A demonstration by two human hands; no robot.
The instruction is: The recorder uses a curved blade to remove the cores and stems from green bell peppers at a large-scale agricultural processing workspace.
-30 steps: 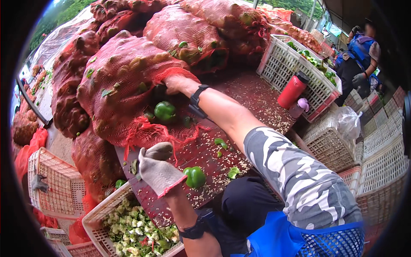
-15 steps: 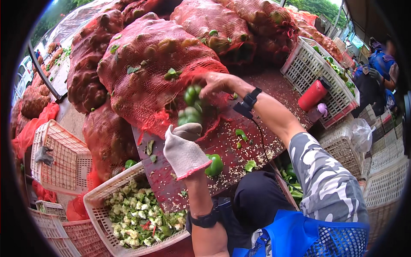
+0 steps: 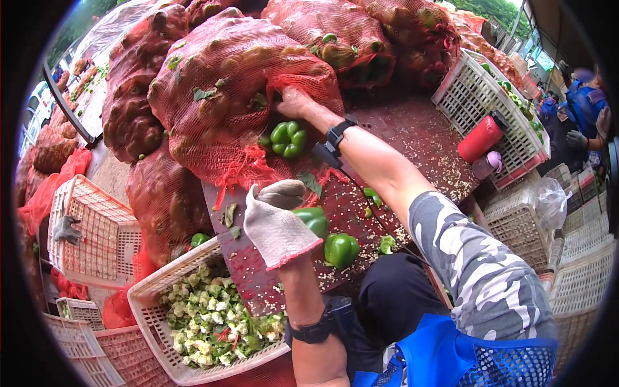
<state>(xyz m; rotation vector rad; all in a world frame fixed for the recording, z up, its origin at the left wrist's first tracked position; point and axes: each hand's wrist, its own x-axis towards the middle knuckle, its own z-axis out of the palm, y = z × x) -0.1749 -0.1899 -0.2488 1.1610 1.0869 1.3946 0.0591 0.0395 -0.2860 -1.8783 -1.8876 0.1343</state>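
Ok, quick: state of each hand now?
Left hand: gloved, by a green pepper; whether it holds it cannot be told.
Right hand: bare, partly hidden at the red mesh sack; open or closed cannot be told.

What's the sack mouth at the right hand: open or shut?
Open: red mesh arches over the right hand, green pepper exposed below.
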